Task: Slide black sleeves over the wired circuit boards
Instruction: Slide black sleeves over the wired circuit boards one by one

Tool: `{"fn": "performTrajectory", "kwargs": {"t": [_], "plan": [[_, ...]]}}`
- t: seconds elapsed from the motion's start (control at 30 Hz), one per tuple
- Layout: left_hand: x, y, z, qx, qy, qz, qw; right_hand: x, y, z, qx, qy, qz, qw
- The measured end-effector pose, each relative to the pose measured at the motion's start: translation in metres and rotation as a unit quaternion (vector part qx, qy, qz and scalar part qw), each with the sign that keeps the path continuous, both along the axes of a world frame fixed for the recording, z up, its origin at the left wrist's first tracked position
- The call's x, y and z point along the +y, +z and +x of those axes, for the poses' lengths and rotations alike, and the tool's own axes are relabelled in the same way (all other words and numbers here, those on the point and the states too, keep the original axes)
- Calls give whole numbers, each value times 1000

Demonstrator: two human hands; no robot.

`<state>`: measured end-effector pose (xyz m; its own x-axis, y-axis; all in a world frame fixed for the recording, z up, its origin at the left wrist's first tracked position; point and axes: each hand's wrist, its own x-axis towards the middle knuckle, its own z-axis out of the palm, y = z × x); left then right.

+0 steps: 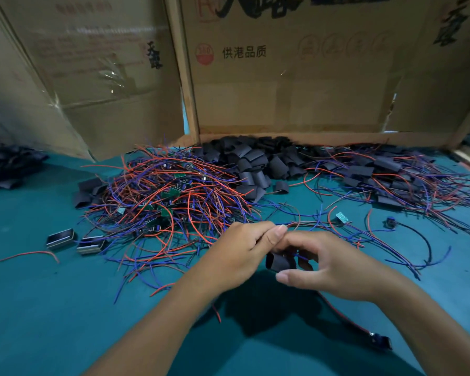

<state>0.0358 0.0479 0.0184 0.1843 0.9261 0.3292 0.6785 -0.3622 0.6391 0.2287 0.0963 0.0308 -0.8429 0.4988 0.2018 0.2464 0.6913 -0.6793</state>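
Between the hands, black sleeve pinched by right hand; left hand touching it, fingers curled, probably gripping wires; wired boards pile beyond left hand.

Just 2 bare forearms coming up from the bottom of the frame, no sleeves showing, left hand and right hand ungloved, short plain nails.

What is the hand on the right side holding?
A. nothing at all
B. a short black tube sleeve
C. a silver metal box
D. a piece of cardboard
B: the right hand has its thumb and fingers curled round a short black tube sleeve, just above the teal table mat.
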Motion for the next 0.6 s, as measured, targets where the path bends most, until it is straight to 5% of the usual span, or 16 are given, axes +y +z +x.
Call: {"fn": "performTrajectory", "kwargs": {"t": [0.43, 0.6], "plan": [[3, -3, -11, -160, -3, -68, 985, 18, 4, 21, 18, -51, -8, 999], [5, -2, -20, -177, -4, -56, 983, 29, 0, 27, -7, -155, 106, 982]]}}
